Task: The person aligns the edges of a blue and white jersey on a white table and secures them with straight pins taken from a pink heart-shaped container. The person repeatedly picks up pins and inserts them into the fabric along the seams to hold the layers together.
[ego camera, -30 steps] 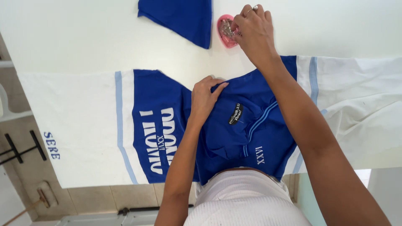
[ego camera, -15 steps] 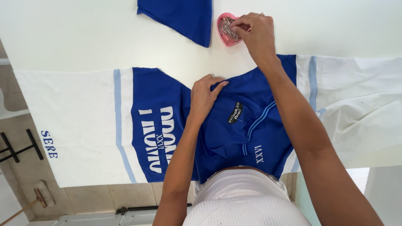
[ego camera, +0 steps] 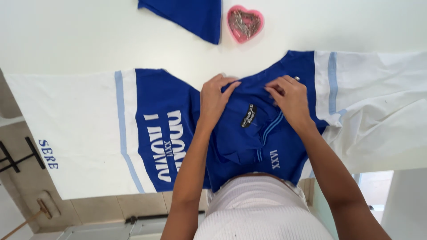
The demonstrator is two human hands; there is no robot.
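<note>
The person's white ribbed top (ego camera: 262, 213) filled the near edge of the view, pressed against the table (ego camera: 89, 35). Just beyond it lay the shirt (ego camera: 253, 142), a blue garment with white sleeves spread left and right across the table, and everything else is placed from it here.

On the shirt's near blue part, white lettering (ego camera: 275, 159) ran in a short line right of middle, and larger white block lettering (ego camera: 167, 144) ran across the blue panel to the left. Further left, on the white sleeve near the table edge, sat small blue lettering (ego camera: 48, 154). A pale blue stripe (ego camera: 123, 129) crossed that sleeve, and a matching stripe (ego camera: 332, 82) crossed the right one.

At the shirt's centre a small black label (ego camera: 249, 115), a slanted oblong with light print, lay between the two hands. The left hand (ego camera: 215, 98) was just left of the label, fingers curled and pinching a fold of the blue cloth. The right hand (ego camera: 289, 100) was just right of it, fingertips bent down onto the same bunched cloth, pinching it too; whether it held anything besides the cloth I could not tell.

Beyond the shirt, well apart from both hands, a pink heart-shaped dish (ego camera: 244, 23) of metal pins stood on the bare table. Just left of the dish lay a separate blue cloth piece (ego camera: 187, 15), its corner pointing back toward the shirt.
</note>
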